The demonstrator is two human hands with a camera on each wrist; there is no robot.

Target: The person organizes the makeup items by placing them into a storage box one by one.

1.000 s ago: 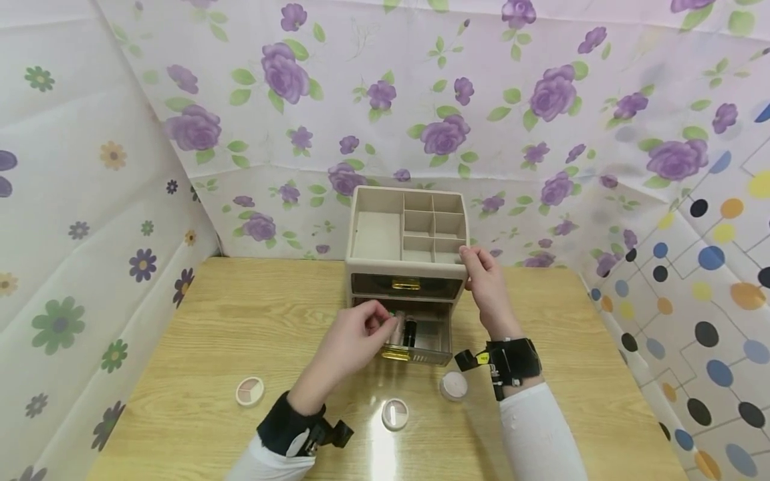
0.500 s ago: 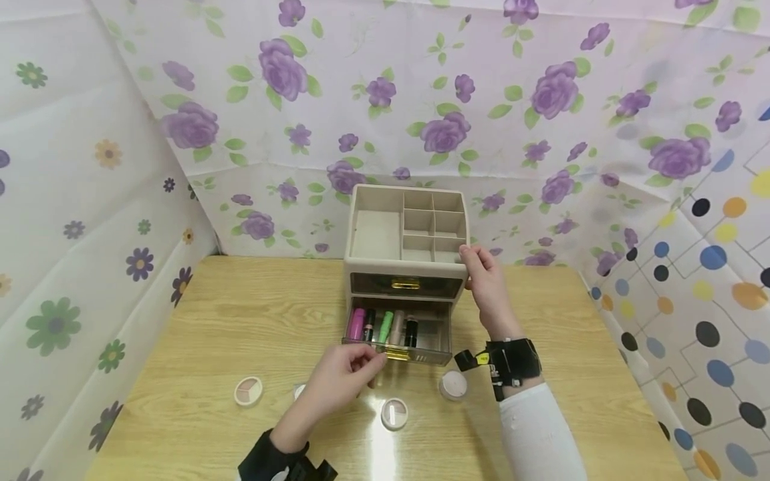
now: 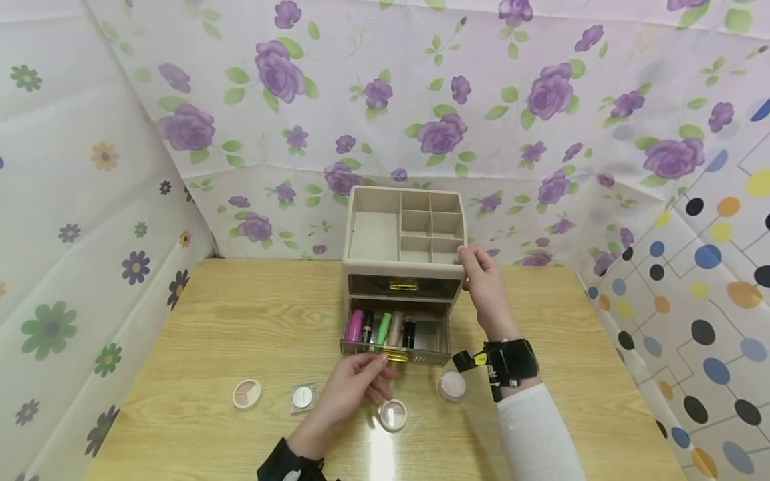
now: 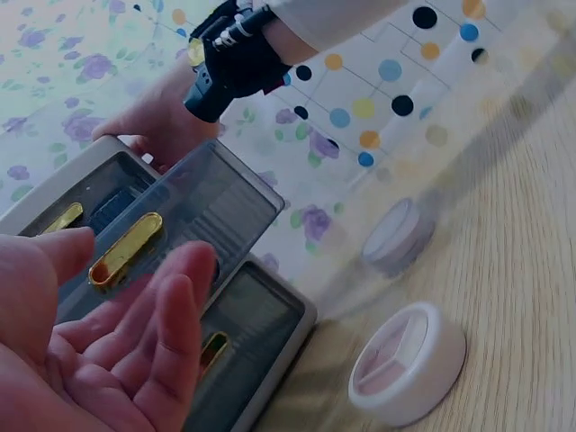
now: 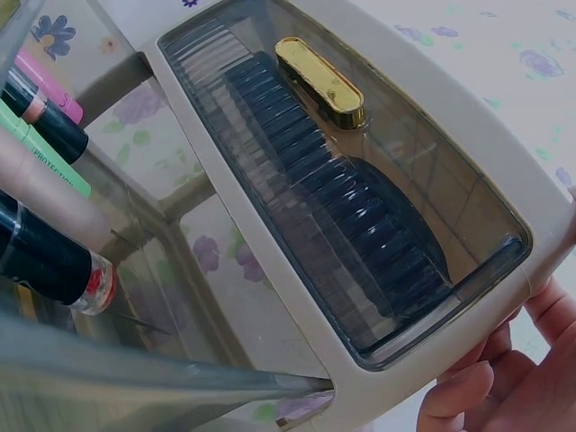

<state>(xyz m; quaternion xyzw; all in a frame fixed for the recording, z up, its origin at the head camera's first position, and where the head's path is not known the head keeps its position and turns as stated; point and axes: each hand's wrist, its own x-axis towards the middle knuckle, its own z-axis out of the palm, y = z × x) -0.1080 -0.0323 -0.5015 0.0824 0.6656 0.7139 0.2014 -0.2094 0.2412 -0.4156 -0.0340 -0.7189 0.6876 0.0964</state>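
A cream cosmetics organizer (image 3: 374,267) stands at the back of the table, its middle drawer (image 3: 430,359) pulled out. Several makeup tubes lie side by side in the drawer, among them a pink tube (image 3: 355,325), a green tube (image 3: 383,327) and a black tube (image 5: 45,247). My left hand (image 3: 351,387) is just in front of the drawer, thumb close to the gold handle (image 4: 126,250), fingers loosely bent and holding nothing. My right hand (image 3: 488,290) grips the organizer's right side, thumb at the top rim.
On the table lie a three-part round compact (image 3: 246,394), a square clear-edged case (image 3: 303,397), another round compact (image 3: 394,415) and a round jar (image 3: 451,386). A dark comb-like object (image 5: 297,148) shows through the upper drawer's front. Flowered cloth (image 3: 289,133) hangs behind.
My left hand has moved out of the drawer, down to the front of its handle, uncovering the tubes and the square case. The right hand keeps its grip on the organizer.
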